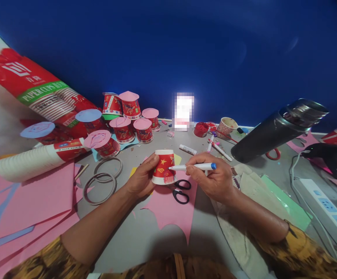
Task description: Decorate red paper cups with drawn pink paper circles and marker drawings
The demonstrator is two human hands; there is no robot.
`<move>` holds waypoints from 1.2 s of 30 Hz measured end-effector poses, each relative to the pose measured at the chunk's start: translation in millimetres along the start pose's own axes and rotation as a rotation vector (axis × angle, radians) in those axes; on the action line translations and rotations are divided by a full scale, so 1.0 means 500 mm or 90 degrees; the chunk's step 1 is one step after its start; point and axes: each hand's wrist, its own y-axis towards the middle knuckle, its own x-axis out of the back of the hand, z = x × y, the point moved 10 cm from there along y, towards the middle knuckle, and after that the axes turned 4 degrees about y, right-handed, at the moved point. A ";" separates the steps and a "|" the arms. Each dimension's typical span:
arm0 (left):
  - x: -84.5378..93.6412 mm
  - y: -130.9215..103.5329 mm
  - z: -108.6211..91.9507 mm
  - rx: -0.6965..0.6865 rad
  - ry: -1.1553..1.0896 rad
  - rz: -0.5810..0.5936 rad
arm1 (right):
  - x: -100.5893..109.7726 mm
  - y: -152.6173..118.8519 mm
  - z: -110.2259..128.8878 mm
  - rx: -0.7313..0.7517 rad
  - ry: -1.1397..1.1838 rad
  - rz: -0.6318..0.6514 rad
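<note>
Left hand: the left hand (143, 176) is clamped around an upside-down red paper cup (161, 164), thumb on its near-left side (a gold star shows on the red).
Right hand: the right hand (212, 176) is closed on a white marker (205, 166) with a blue end, its tip at the cup's right side; the hands are apart, one at each side of the cup.
Cup position: near the middle of the scene, in front of the person, above the grey surface (119, 232).
Under the cup: pink paper (172, 215) with a scalloped near edge, and black-handled scissors (181, 196) lying on it (the blades are hidden).
Far left: several red cups topped with pink paper discs (142, 124), two with blue discs (88, 115), beside a red bag of paper cups (46, 93).
Left: a stack of white cups (26, 162) lying on its side, above pink sheets (40, 201); two grey rings (114, 186) overlap to the right of them.
Far middle: a bright blurred panel (183, 110) stands before the blue wall (157, 46), and loose markers (188, 149) lie to its near right.
Far right: a patterned cup (227, 127) stands upright, and a dark flask (273, 131) is tilted in view.
Right: a pale cloth (257, 193), a green sheet (287, 201) and a white power strip (328, 209) (a cable runs beside it).
</note>
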 end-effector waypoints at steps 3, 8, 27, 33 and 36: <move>0.002 0.000 -0.003 -0.013 -0.005 -0.012 | -0.002 -0.001 0.007 0.017 -0.009 0.013; 0.004 0.002 -0.003 -0.014 -0.002 -0.017 | 0.001 -0.002 0.010 0.027 -0.026 0.009; -0.008 -0.002 -0.006 -0.021 0.032 -0.014 | -0.017 -0.004 0.020 0.074 0.003 0.060; -0.006 0.000 -0.006 -0.029 0.037 -0.012 | -0.030 -0.006 0.026 0.084 0.029 0.109; -0.012 0.001 -0.004 -0.020 0.040 0.001 | -0.022 -0.007 0.030 0.108 0.023 0.078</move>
